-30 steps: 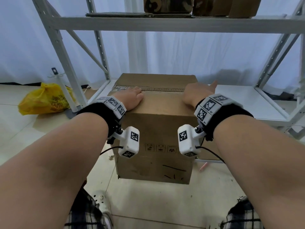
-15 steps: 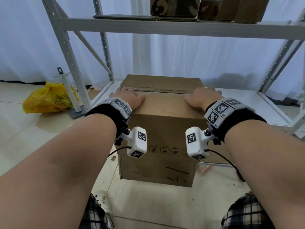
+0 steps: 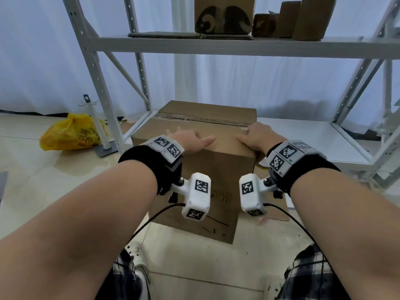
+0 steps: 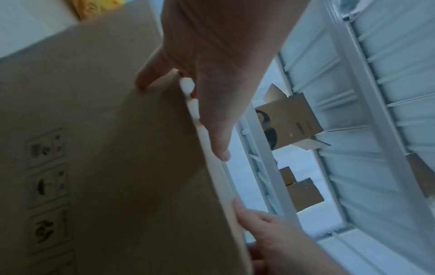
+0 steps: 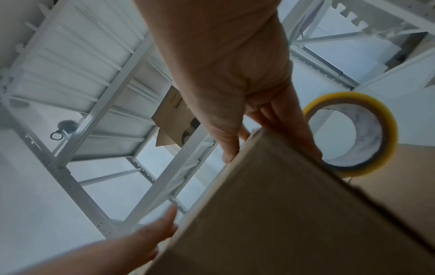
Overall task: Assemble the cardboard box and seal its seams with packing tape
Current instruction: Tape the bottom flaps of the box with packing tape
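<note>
Shelving (image 3: 216, 47) behind box (image 3: 205, 169)

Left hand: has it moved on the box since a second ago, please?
Yes. The left hand has drawn back from the top seam toward the near edge of the cardboard box.

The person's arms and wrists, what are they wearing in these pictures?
Bare forearms, no sleeves. Each wrist has a black band topped by grey blocks with black-and-white square markers. A white camera pod with similar markers hangs under each wrist, trailing a thin black cable.
</note>
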